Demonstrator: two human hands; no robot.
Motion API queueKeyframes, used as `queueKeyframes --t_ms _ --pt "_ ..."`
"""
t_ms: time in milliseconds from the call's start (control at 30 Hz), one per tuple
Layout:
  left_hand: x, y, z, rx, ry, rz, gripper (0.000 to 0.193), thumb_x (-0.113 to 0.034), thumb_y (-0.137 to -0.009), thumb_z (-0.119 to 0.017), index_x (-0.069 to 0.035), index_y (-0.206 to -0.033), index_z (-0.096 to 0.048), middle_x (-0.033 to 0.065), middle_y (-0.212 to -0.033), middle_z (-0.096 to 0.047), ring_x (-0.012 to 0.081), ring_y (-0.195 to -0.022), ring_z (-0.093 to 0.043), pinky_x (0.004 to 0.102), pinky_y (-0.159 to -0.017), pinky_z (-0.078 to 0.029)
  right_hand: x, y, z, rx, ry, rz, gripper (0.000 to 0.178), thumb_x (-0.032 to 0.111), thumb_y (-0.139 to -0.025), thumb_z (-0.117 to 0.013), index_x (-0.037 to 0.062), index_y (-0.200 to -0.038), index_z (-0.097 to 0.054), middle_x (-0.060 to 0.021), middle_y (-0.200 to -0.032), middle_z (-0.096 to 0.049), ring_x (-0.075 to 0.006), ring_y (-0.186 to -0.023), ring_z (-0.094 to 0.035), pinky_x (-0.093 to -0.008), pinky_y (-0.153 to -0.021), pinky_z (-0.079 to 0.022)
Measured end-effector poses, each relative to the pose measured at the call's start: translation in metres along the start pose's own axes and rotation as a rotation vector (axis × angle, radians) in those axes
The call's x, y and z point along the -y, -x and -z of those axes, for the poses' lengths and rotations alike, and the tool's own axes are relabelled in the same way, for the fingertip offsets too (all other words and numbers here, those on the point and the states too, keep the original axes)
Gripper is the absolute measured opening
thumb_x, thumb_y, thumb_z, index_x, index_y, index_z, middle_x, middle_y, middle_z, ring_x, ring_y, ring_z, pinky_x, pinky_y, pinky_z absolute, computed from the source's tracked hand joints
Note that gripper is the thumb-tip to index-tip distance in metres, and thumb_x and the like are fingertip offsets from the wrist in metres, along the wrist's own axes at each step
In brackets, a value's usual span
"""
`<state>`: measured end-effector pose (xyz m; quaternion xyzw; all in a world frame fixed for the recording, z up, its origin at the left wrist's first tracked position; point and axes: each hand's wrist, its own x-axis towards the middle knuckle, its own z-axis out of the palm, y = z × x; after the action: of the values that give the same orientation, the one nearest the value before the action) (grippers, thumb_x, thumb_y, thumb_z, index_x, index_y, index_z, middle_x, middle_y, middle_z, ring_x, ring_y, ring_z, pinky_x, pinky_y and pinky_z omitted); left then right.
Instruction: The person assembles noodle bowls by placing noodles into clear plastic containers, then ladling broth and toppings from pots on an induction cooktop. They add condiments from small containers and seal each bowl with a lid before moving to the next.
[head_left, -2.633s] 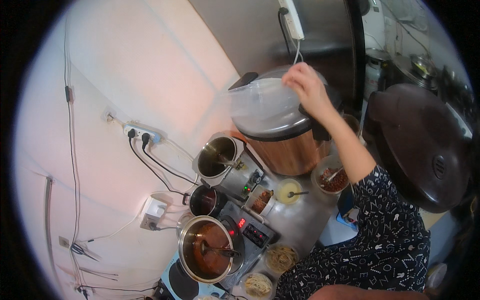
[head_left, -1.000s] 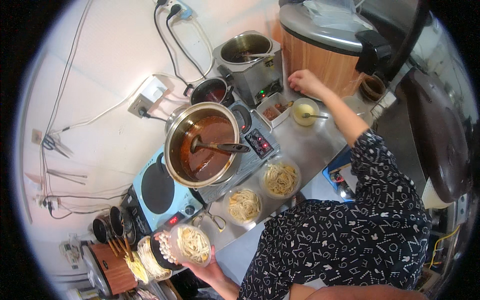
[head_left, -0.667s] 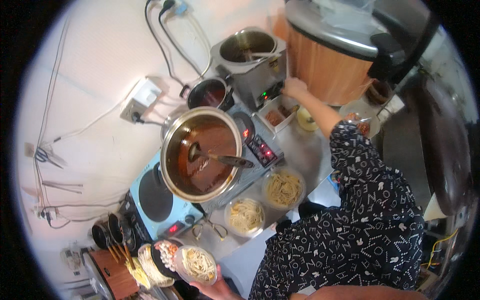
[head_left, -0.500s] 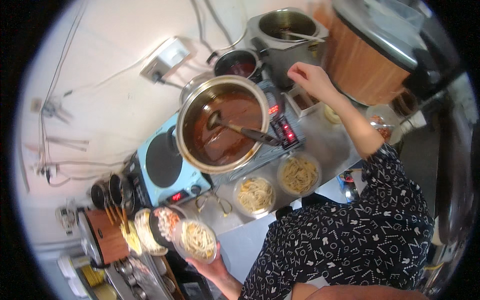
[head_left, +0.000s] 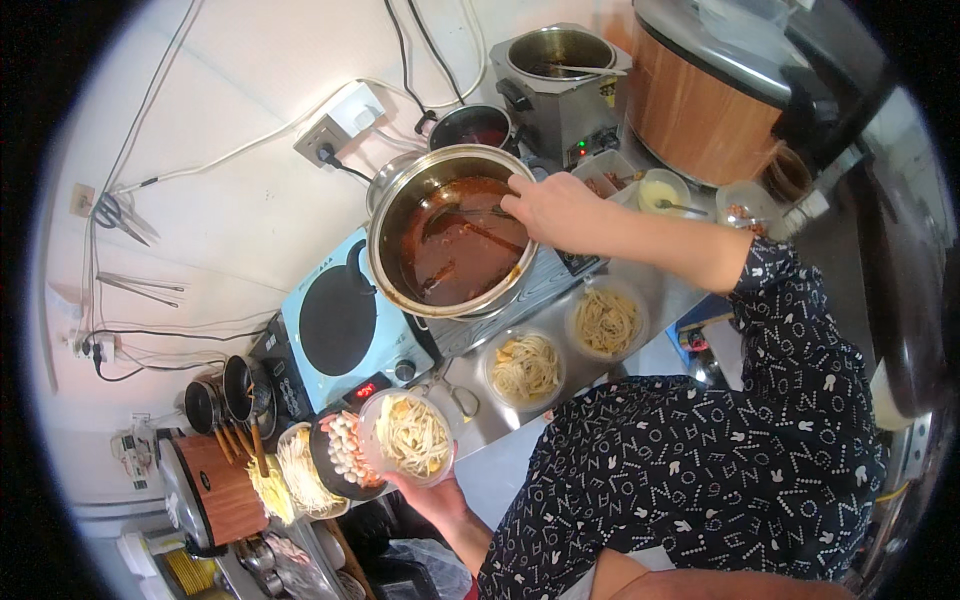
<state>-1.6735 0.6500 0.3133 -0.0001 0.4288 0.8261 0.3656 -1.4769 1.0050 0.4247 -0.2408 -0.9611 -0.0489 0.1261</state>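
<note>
My left hand [head_left: 437,497] holds a clear plastic bowl [head_left: 371,412] from below and the side, with pale noodles [head_left: 413,437] and some yellow bits inside. My right hand [head_left: 555,210] reaches over the rim of a large steel pot [head_left: 385,275] of red-brown sauce [head_left: 465,272]. Its fingers are closed round the dark handle of a ladle [head_left: 478,212], whose head lies partly sunk in the sauce. Two more clear bowls of noodles stand in front of the pot, one bowl [head_left: 490,372] nearer my left hand and another bowl [head_left: 643,318] farther right.
A blue hotplate [head_left: 398,345] sits left of the pot. Scissors [head_left: 458,395] lie at the counter's front. Beside my left hand is a dark pan [head_left: 325,470] of pink and white pieces. Behind stand a smaller pot [head_left: 465,120], a steel fryer-like unit [head_left: 560,105] and a wood-patterned cooker [head_left: 700,110].
My right hand has moved left and down from beside the fryer-like unit to the ladle. The ladle's handle now points toward that hand. My left hand has raised its bowl slightly.
</note>
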Motion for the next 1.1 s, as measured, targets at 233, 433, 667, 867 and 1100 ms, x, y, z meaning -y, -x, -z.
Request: queueKeyframes --t_ms 233,433,667,867,1100 --pt "-0.001 -0.028 0.008 0.196 -0.112 0.028 0.077 -0.065 -0.088 -0.043 -0.02 -0.147 -0.024 0.0088 -0.145 -0.038 0.0302 -0.128 -0.043 0.0529 -0.087 -0.05 0.037 0.044 0.021 0.106 0.077 -0.008 0.016 0.007 -0.075 -0.06 -0.0015 -0.088 -0.062 -0.0172 -0.09 -0.057 -0.0318 -0.069 -0.066 -0.0399 -0.059 -0.054" --pt "-0.006 -0.048 0.006 0.318 -0.086 0.057 0.07 -0.061 -0.089 -0.047 -0.026 -0.146 -0.027 0.0033 -0.146 -0.038 0.0303 -0.131 -0.04 0.0568 -0.081 -0.052 0.055 0.074 0.046 -0.03 0.092 0.049 0.013 0.011 -0.077 -0.058 -0.0013 -0.082 -0.059 -0.0164 -0.083 -0.054 -0.0287 -0.06 -0.063 -0.0386 -0.051 -0.05" --pt "-0.003 -0.055 0.009 0.3 -0.035 0.055 0.068 -0.059 -0.09 -0.048 -0.026 -0.146 -0.028 0.0056 -0.146 -0.038 0.0299 -0.129 -0.043 0.0549 -0.079 -0.055 0.059 0.07 0.052 0.054 0.198 0.102 0.014 0.007 -0.073 -0.06 -0.0022 -0.084 -0.058 -0.0147 -0.084 -0.055 -0.0282 -0.064 -0.064 -0.0386 -0.052 -0.05" --pt "0.004 -0.047 0.011 0.401 0.026 -0.045 0.068 -0.05 -0.091 -0.052 -0.023 -0.148 -0.024 0.007 -0.148 -0.034 0.0289 -0.133 -0.038 0.0495 -0.103 -0.041 0.048 0.042 0.021 0.078 0.221 0.09 0.023 0.006 -0.073 -0.06 0.0004 -0.095 -0.057 -0.013 -0.087 -0.055 -0.0282 -0.067 -0.064 -0.0367 -0.056 -0.051" --pt "0.008 -0.04 0.011 0.304 0.061 -0.002 0.062 -0.048 -0.093 -0.051 -0.025 -0.146 -0.028 0.0056 -0.144 -0.039 0.0289 -0.128 -0.044 0.0523 -0.079 -0.056 0.057 0.028 0.007 0.09 0.227 0.047 0.033 0.01 -0.075 -0.064 0.0043 -0.106 -0.058 -0.0111 -0.092 -0.055 -0.0265 -0.07 -0.065 -0.0356 -0.056 -0.052"
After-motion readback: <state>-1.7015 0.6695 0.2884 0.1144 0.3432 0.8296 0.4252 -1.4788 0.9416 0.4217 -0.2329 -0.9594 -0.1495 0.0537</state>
